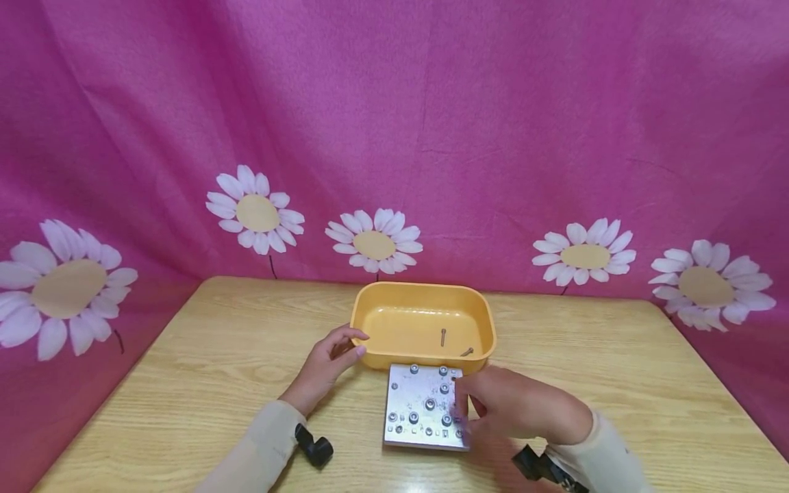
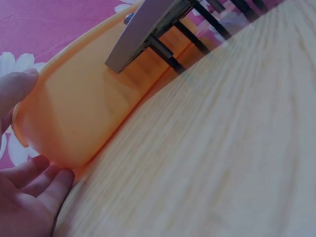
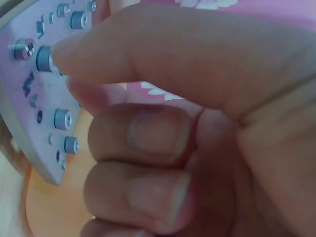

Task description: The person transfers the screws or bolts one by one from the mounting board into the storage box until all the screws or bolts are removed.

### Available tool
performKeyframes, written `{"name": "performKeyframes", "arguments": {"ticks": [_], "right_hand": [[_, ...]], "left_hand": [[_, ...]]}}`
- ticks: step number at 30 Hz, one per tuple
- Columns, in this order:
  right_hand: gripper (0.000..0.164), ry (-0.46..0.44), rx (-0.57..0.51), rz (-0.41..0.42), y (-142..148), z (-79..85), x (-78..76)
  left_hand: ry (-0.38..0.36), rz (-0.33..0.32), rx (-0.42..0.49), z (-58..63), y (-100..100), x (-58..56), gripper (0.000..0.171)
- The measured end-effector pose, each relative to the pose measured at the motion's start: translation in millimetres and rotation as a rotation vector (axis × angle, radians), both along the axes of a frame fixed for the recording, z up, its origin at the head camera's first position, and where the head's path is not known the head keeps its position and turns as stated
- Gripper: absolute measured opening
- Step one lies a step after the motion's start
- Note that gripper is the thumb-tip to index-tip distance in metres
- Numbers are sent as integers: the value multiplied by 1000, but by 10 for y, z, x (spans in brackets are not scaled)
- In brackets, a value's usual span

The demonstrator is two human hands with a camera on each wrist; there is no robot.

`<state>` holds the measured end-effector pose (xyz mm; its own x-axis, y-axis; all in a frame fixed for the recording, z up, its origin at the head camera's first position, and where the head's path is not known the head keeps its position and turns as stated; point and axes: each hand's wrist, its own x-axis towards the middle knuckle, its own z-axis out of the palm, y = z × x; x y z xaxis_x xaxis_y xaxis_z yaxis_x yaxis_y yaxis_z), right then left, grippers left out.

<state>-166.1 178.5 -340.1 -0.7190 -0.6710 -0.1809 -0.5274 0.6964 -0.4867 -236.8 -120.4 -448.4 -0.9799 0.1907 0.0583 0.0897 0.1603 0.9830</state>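
A square metal plate (image 1: 413,394) studded with several socket-head screws lies in front of a yellow plastic bin (image 1: 425,291). In the left wrist view, threaded shanks (image 2: 205,16) stick out below the plate. My right hand (image 1: 514,404) is at the plate's right side, thumb and forefinger tips pinching at a socket-head screw (image 3: 45,59); its other fingers curl into the palm. My left hand (image 1: 323,366) grips the bin's left end, thumb and fingers around its wall (image 2: 74,118). Two loose screws (image 1: 443,337) lie on the bin's floor.
A light wooden table (image 1: 246,322) carries everything. Behind it hangs a magenta cloth (image 1: 462,137) with large white daisies. Black camera mounts are on both wrists, such as the left mount (image 1: 316,448).
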Motion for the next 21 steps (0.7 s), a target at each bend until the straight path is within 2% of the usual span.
{"name": "performKeyframes", "arguments": {"ticks": [5, 16, 19, 21], "right_hand": [[18, -38, 31, -9, -43, -31, 5], [21, 1, 81, -9, -110, -102, 32], [21, 3, 94, -7, -122, -116, 33], [21, 4, 102, -6, -131, -122, 31]], "left_hand": [[-2, 10, -22, -14, -9, -14, 25], [10, -7, 1, -29, -13, -11, 26], [5, -4, 4, 7, 2, 12, 24], [3, -5, 8, 73, 16, 54, 23]]}}
